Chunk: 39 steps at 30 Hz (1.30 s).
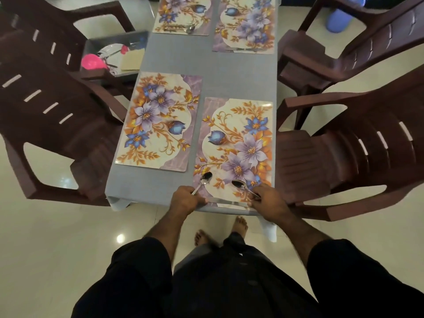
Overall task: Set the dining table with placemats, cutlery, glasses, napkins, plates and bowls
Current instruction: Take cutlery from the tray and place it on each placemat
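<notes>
Near-right floral placemat at the front edge of the grey-clothed surface. Left hand grips a spoon by its handle; right hand grips a second spoon. Both bowls lie over the placemat's near end, a knife lying along its near edge between the hands.

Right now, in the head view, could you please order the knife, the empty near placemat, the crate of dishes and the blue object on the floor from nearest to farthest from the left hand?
From the left hand:
1. Knife, just right of it, along the table's near edge.
2. Empty near placemat, ahead, left side of the table.
3. Crate of dishes, on the far-left chair.
4. Blue object, on the floor, far right.
</notes>
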Tool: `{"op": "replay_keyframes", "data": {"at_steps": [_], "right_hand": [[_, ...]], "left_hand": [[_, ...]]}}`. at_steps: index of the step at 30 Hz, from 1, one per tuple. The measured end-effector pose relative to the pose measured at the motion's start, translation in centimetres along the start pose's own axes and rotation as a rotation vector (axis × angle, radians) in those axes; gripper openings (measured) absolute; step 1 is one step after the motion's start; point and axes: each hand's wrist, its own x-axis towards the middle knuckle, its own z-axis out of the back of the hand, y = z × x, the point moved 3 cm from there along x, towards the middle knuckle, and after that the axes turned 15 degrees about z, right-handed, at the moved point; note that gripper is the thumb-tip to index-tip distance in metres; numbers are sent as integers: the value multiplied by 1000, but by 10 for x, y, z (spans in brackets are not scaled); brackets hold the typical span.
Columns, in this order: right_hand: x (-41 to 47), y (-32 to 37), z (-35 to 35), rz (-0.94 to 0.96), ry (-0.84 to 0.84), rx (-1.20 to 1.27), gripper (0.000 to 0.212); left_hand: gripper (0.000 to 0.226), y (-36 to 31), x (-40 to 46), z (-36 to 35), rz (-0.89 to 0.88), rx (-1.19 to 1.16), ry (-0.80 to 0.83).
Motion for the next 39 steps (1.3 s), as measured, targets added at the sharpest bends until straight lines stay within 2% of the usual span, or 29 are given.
{"op": "replay_keyframes", "data": {"at_steps": [17, 19, 22, 25, 28, 31, 35, 39], "right_hand": [[2, -7, 3, 1, 35, 43, 11], [3, -10, 3, 3, 13, 47, 9], [12, -9, 8, -29, -61, 172, 15], [36, 4, 28, 17, -74, 296, 13], [67, 19, 50, 94, -47, 356, 13], [97, 26, 68, 93, -87, 367, 10], [134, 18, 86, 57, -148, 329, 9], [163, 4, 103, 25, -167, 294, 13]], "left_hand": [[38, -3, 1, -1, 19, 30, 33], [39, -4, -2, 1, 25, -12, 51], [35, -10, -9, 13, -7, -249, 99], [25, -34, -18, 31, -47, -453, 174], [22, -73, -20, 47, -131, -522, 210], [19, -114, -14, 61, -218, -473, 197], [31, -152, 14, 72, -317, -330, 158], [16, -191, 35, 77, -393, -261, 236]]}}
